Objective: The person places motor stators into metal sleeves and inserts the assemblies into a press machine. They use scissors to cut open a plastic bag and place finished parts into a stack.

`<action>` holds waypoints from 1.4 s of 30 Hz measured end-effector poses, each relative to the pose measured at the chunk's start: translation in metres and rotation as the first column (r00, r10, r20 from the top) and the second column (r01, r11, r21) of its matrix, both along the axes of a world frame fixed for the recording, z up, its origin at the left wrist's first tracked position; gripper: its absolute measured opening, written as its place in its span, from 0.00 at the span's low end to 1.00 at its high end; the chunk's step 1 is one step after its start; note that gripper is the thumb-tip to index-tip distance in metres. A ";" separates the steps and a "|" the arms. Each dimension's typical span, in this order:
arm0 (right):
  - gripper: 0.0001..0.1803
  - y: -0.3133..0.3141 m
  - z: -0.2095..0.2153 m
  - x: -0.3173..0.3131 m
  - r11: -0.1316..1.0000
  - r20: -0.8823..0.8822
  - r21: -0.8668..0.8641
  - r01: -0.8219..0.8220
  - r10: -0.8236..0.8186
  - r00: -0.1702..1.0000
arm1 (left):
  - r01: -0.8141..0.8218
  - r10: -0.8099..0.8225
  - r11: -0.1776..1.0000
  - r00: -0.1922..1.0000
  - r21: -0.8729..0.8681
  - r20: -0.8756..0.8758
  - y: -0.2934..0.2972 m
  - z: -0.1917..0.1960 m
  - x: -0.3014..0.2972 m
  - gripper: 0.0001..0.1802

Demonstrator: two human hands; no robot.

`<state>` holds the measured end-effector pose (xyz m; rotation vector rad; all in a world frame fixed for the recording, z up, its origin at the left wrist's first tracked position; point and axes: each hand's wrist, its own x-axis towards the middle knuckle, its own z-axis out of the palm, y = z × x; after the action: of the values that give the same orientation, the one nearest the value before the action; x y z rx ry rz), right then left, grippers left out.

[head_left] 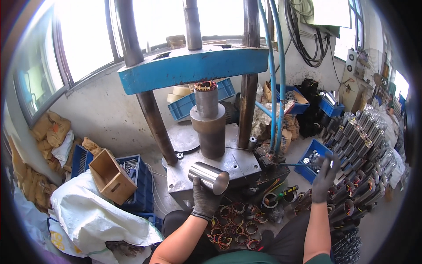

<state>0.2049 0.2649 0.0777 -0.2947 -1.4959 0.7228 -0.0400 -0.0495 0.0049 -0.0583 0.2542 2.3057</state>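
My left hand (204, 199), in a dark glove, grips a shiny steel cylinder (209, 177) from below, at the front edge of the press bed (237, 163). The cylinder lies tilted, its flat end turned to the right. My right hand (324, 180), also gloved, is raised at the right with its fingers stretched out. Near it are a blue bin (313, 152) with small metal parts and rows of metal tubes. Under the blue press beam (195, 66), a grey cylinder (206, 102) with coloured wires at its top stands upright on a thicker steel sleeve (209, 132).
Wire-wound coils (233, 224) with red and yellow leads lie between my knees. Many metal tubes (351, 141) are stacked at the right. Left are a wooden box (112, 177), a blue crate (143, 193) and a white sack (99, 211). Blue hoses (281, 79) hang beside the right column.
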 end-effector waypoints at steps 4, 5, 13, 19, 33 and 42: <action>0.27 0.068 0.035 -0.060 0.985 -0.046 -0.150 0.086 -0.094 0.994 | -0.032 0.021 0.998 0.987 -0.063 -0.161 -0.004 -0.005 -0.004 0.55; 0.28 0.075 0.040 -0.070 0.986 -0.017 -0.127 0.105 -0.108 0.994 | -0.051 0.026 0.995 0.960 -0.085 -0.278 -0.004 0.002 0.000 0.56; 0.35 0.056 0.044 -0.079 0.976 -0.081 -0.176 0.129 -0.145 0.986 | -0.192 0.101 0.975 0.829 -0.110 -0.549 -0.007 0.015 -0.029 0.43; 0.38 0.053 0.040 -0.083 0.969 -0.133 -0.128 0.211 -0.228 0.965 | -0.582 0.325 0.812 0.493 -0.029 -0.807 0.011 0.097 -0.106 0.30; 0.40 0.047 0.037 -0.085 0.987 -0.222 -0.118 0.109 -0.133 0.966 | -0.843 0.553 0.528 0.429 -0.098 -0.714 0.071 0.199 -0.175 0.20; 0.35 0.046 0.034 -0.087 0.987 -0.221 -0.112 0.117 -0.139 0.965 | -0.860 0.587 0.506 0.397 -0.064 -0.705 0.095 0.216 -0.187 0.29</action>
<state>0.1183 0.3110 0.1117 -0.3673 -1.2140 0.7031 -0.2269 0.0453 0.2208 0.4756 1.3435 3.0732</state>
